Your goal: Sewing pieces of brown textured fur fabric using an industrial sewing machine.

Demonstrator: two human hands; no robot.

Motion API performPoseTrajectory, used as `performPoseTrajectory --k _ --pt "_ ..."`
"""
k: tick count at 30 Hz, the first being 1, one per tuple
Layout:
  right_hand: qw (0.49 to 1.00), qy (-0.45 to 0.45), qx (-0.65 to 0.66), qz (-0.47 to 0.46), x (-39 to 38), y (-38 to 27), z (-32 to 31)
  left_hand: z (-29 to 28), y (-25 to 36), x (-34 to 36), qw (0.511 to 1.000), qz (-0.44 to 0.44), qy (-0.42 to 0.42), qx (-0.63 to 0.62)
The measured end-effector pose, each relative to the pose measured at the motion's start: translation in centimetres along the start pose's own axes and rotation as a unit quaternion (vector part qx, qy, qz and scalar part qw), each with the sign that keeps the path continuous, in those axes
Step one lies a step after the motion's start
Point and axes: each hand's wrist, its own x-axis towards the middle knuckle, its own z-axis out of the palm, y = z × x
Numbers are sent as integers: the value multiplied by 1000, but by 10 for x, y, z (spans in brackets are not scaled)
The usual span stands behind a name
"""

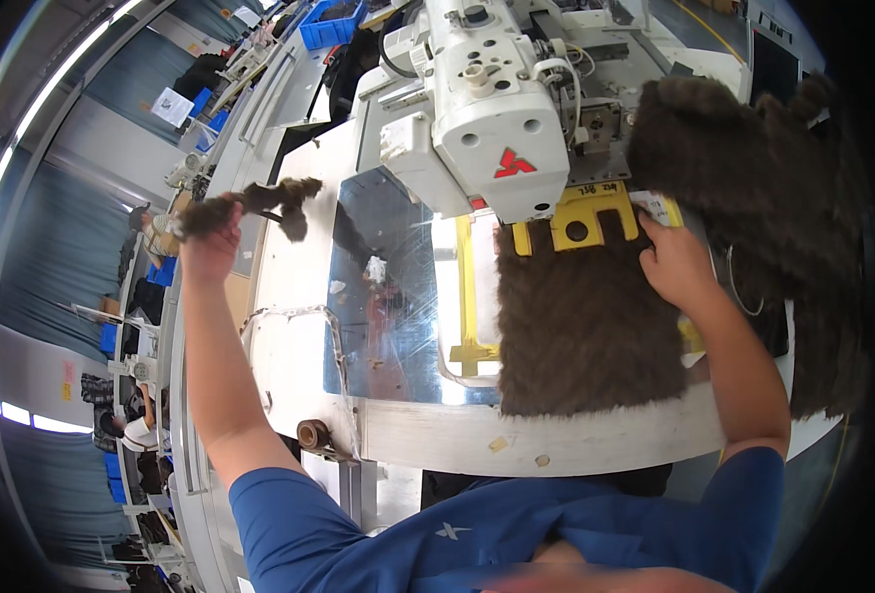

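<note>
Brown fur (591,341) lies flat just left of my right hand (677,259) and nearer my body, its far edge under a yellow plate (611,225); I judge it light, soft and floppy, with a pile that may slip, so best taken by a side edge. My right forefinger stretches out at the plate's right side, the others bent; whether they hold anything I cannot tell. My left hand (212,242) is pinched closed on a ragged scrap (289,206), probably limp, easiest gripped at one end. Between my hands, a shiny metal sheet (388,326) dotted with fluff (376,268) covers part of the pale table (556,447). Beyond my right fingers and leftward stands a white sewing machine (497,124); to their right sits heaped fur (724,148). Far past my left fingers hang grey-blue curtains (47,247).
</note>
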Motion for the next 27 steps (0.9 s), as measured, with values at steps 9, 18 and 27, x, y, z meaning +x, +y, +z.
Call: performPoseTrajectory --k 9,18,27 --pt "1000 5 17 -11 1 4 2 58 34 -5 902 7 284 326" --pt "999 6 24 -23 1 6 1 11 73 -11 609 139 356 695" --pt "999 -8 39 -5 -1 3 -5 104 82 -75 560 282 389 675"
